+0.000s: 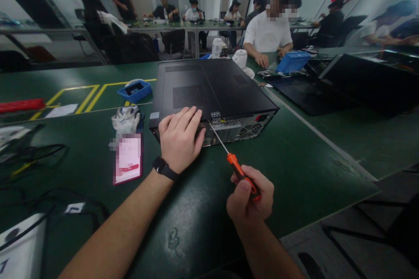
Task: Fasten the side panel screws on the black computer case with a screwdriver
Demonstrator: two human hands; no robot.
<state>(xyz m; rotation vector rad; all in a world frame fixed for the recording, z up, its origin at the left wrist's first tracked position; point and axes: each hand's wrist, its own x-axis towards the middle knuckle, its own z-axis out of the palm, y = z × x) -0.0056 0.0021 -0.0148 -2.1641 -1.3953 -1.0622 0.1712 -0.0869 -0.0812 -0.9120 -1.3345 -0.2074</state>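
Note:
A black computer case (190, 76) lies on its side on the green table, its rear panel towards me. My left hand (181, 137) rests on its near top edge, fingers laid out over the cover and thumb apart at the rear panel. In my right hand (251, 196) is an orange and black screwdriver (233, 161), gripped by the handle. The shaft points up and left, and its tip reaches the top of the rear panel, just right of my left thumb. The tip's exact seat is too small to make out.
Left of the case are a blue tray (135, 91), a crumpled glove (126, 120) and a pink-edged card (128, 157). Black cables (49, 148) lie further left. Behind the case sits a person in white (270, 35) near a blue bin (292, 62). Dark panels (366, 80) stand right.

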